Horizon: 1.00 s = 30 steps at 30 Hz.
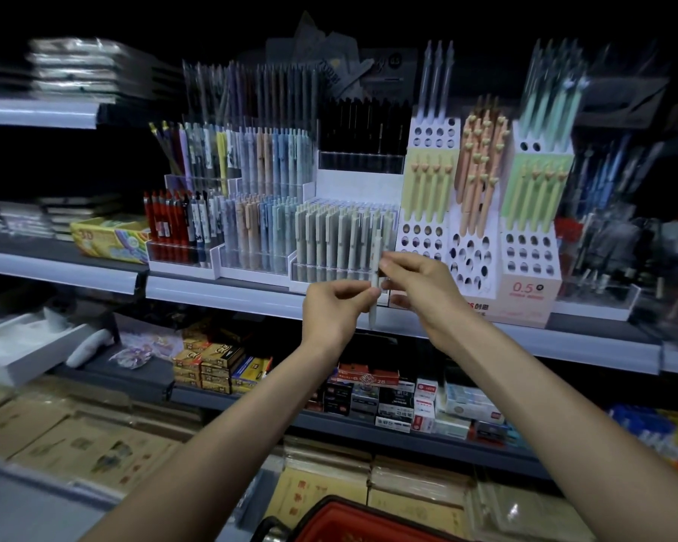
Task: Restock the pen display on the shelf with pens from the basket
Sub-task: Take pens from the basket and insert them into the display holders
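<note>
- Dim, top and corners near black
- Pale light on the shelf (220, 295) front edge
- Sides blurred, middle sharper; wide-angle bending

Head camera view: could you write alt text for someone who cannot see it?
A left hand and a right hand pinch one pale pen upright before a clear tray of similar grey pens on a shop shelf. Other pen displays stand alongside, and the rim of a red basket shows at the bottom edge.
</note>
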### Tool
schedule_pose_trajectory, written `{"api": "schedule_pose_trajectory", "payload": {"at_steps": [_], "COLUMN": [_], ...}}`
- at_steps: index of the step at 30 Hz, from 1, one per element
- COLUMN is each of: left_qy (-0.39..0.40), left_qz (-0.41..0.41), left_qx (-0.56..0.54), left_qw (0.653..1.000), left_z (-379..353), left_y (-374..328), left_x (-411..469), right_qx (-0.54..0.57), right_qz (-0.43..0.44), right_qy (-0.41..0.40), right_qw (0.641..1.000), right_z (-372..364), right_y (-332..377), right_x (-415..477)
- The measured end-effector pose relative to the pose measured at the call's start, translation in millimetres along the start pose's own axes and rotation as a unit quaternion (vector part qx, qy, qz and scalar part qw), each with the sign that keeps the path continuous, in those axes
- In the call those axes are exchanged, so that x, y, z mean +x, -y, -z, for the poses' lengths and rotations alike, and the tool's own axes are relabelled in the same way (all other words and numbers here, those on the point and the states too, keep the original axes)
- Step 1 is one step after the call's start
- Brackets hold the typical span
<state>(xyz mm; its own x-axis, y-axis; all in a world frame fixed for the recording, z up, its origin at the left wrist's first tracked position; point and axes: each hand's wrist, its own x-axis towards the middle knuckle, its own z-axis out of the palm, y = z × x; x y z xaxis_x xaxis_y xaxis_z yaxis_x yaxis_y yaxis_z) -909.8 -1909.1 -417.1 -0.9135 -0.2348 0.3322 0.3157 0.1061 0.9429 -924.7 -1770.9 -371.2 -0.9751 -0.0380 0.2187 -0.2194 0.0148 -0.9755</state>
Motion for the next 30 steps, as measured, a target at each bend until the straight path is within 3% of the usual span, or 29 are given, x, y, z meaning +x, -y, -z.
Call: {"api": "schedule_pose_trajectory", "payload": {"at_steps": [7,15,30], "left_qy": [-0.019,-0.050,-0.127], "left_qz": [-0.043,-0.074,-0.034], "left_qx": [0.061,0.118,0.266], "left_qw": [0.997,0.989,0.955], "left_z": [0.2,-5.5,-20.2], "left_y": [-8.0,-31.1,-29.1], "left_x": [29.1,69.8,86.7], "right_qx": [-0.067,-0.161,-0.175], "right_qz": [0.124,0.195,0.177], "right_qy": [-0.085,-0.100,-0.126], "right_qw": [0.986,0.962,0.960], "right_z": [-6.8,-7.9,-17.9], "right_y": [24.6,57.9,39.2], "right_x": [20.2,54.8,91.6]}}
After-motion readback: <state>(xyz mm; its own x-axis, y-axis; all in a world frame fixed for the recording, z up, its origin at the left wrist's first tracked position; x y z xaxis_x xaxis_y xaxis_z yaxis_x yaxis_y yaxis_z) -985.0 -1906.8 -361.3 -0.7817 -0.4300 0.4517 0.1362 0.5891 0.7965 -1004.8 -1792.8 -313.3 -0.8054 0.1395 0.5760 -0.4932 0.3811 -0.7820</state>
